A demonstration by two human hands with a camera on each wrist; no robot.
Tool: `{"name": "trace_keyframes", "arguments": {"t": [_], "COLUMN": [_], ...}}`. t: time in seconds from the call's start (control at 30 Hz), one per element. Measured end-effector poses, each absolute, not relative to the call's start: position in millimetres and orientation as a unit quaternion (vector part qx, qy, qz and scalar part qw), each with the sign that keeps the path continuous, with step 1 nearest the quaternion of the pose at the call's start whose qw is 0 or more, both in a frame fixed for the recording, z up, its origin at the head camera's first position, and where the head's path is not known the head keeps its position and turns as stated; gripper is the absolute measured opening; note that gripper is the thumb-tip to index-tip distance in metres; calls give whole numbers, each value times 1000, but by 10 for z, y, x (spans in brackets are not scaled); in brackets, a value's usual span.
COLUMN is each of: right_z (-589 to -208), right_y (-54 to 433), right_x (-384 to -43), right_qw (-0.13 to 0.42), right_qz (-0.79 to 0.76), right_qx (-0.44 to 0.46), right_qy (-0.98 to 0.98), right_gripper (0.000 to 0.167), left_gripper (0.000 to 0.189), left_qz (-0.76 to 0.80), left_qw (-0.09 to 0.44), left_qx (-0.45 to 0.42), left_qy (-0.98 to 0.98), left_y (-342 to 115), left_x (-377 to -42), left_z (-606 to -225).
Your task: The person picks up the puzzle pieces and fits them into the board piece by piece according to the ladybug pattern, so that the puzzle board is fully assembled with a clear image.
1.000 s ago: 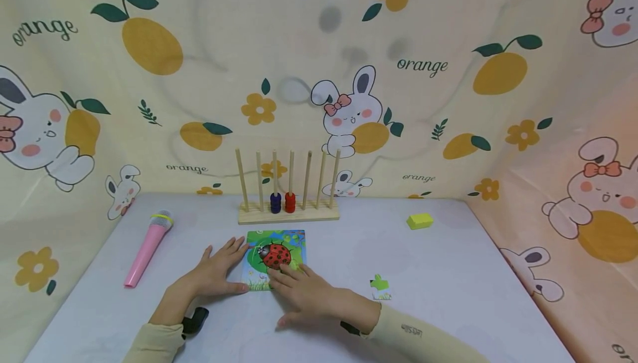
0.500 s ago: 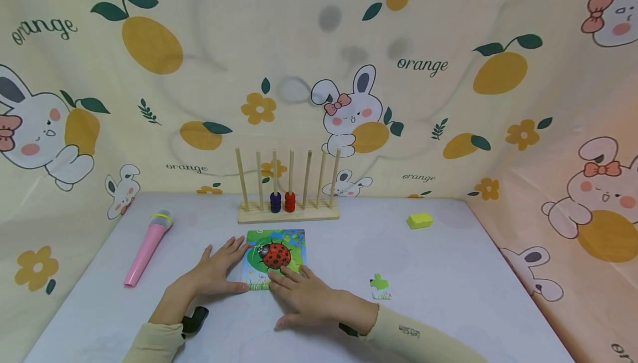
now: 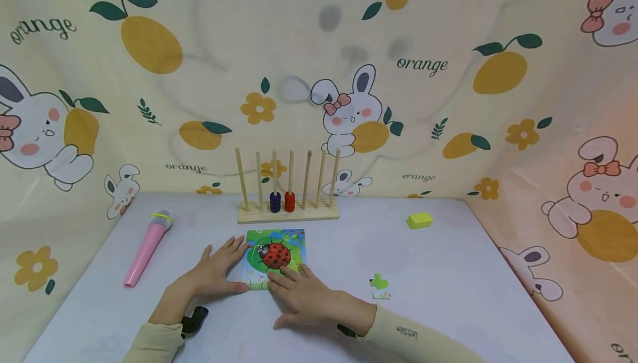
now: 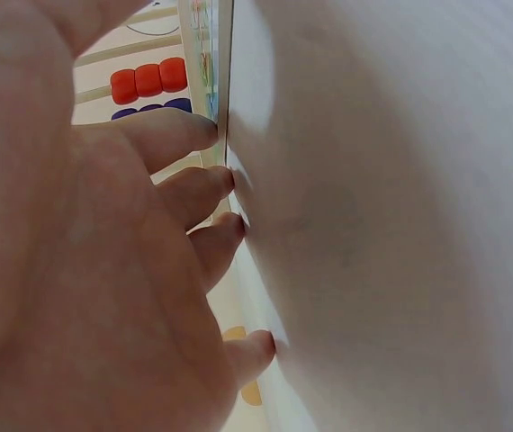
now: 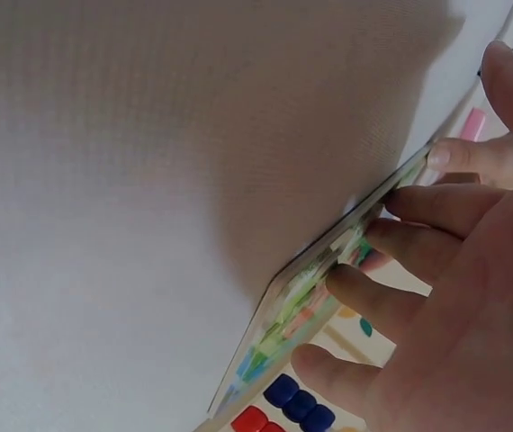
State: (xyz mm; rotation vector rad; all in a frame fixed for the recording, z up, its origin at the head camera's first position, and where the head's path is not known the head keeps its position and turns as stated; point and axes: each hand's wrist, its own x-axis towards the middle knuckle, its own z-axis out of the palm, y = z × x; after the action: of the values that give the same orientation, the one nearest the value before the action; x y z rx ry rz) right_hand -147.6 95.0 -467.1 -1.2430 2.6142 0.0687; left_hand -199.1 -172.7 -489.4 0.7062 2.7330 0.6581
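- Ladybird puzzle board (image 3: 276, 259) lies flat at table (image 3: 448, 274) centre, just in front of the wooden peg rack (image 3: 288, 212).
- Left hand (image 3: 216, 267): flat on the table, fingers straight and spread, fingertips against the board's left edge; it grips nothing. The left wrist view shows the fingertips (image 4: 204, 131) touching that edge.
- Right hand (image 3: 304, 294): fingers extended, pressing on the board's near right corner; nothing is grasped. The right wrist view shows the fingers (image 5: 436, 205) lying along the board's rim.
- Open surface lies right of the board as far as a loose puzzle piece (image 3: 381, 287), and beyond it to the table's right edge.
- Count: one board, one loose piece, one pink toy microphone (image 3: 148, 247) well to the left, one yellow block (image 3: 420, 220) near the far right edge, one rack with seven pegs.
- Beads on the rack: one blue stack (image 3: 275, 202) and one red stack (image 3: 290, 202), on neighbouring pegs; the number in each stack is not clear from the head view.
- Board's near right corner is covered by the right hand.
- Both wrist views are close and blurred; the board picture is not legible there.
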Motion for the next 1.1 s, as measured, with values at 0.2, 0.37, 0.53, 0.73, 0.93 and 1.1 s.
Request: {"name": "trace_keyframes", "arguments": {"t": [0.2, 0.37, 0.53, 0.73, 0.93, 1.1], "right_z": [-4674, -4661, -4667, -4640, -4542, -4487], "right_y": [936, 930, 952, 1137, 1588, 2079], "right_x": [-1463, -1457, -1475, -1529, -1632, -1647], "right_qw": [95, 87, 98, 94, 70, 77], "right_qz": [37, 43, 26, -27, -60, -127], "right_qx": [-432, -435, -435, -423, -366, -296], "right_qy": [896, 895, 895, 901, 926, 944], "right_gripper": [82, 82, 81, 74, 59, 53], "left_gripper": [103, 102, 102, 103, 103, 103], "left_qz": [226, 225, 224, 225, 225, 228], "left_qw": [117, 112, 115, 121, 127, 129], "left_qx": [245, 246, 245, 249, 245, 242], "left_qy": [936, 936, 936, 934, 935, 934], "left_y": [-1733, -1729, -1730, -1722, -1715, -1722], "left_x": [-1995, -1985, -1988, -1998, -1992, -1988], "left_z": [-4899, -4884, -4883, -4881, -4859, -4853]}}
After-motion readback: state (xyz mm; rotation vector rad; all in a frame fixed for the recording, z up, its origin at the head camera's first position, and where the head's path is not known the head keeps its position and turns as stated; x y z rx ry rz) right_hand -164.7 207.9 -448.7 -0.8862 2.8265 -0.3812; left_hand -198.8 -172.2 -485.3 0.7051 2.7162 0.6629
